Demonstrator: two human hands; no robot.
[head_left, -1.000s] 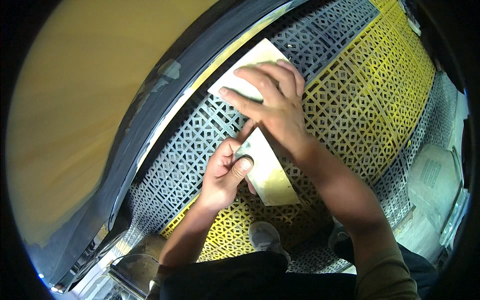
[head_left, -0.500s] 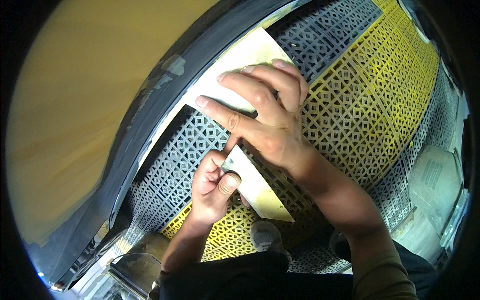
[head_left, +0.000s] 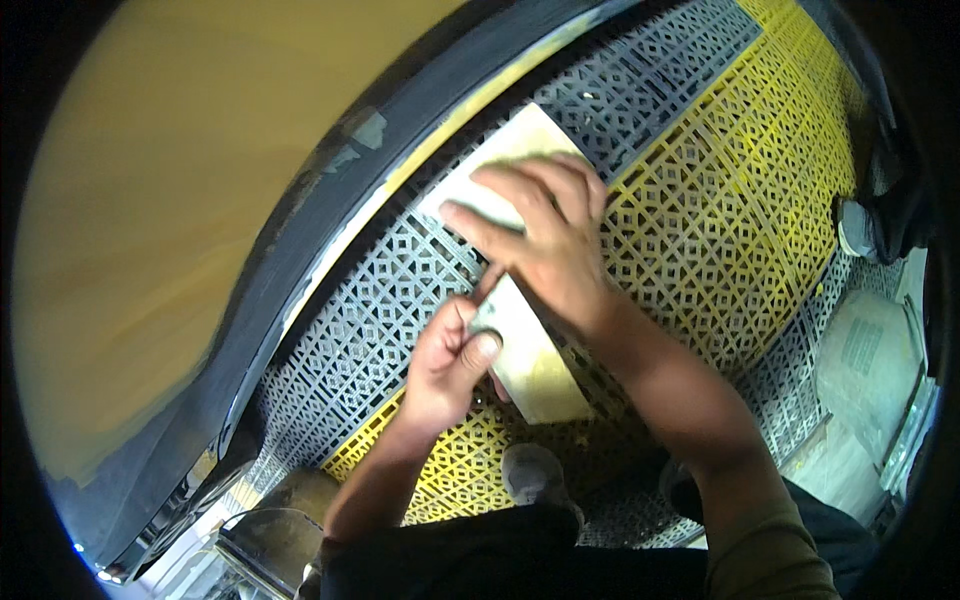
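Observation:
My right hand (head_left: 540, 230) grips a pale, cream rectangular spreader (head_left: 530, 128), its fingers curled over the face, slightly away from the curved dark edge (head_left: 315, 190) of the large tan-coated body panel (head_left: 150, 170). Below it, my left hand (head_left: 450, 360) holds a second pale, tapering spreader (head_left: 540, 365) with a dark round opening or patch beside the thumb. Some of the left fingers are hidden behind this piece. A thin strip of yellowish coating (head_left: 480, 75) runs along the panel's lower edge.
Grey and yellow perforated mats (head_left: 730, 220) cover the floor under my shoes (head_left: 530, 475). A dark metal bucket (head_left: 280, 525) is at lower left, a translucent container (head_left: 865, 360) at right. Another person's shoe and dark trouser leg (head_left: 865, 220) show at the right edge.
My right hand went up-left to the panel edge, then back down-right with its spreader. My left hand dipped down-left and rose again. Another person's leg has appeared at right.

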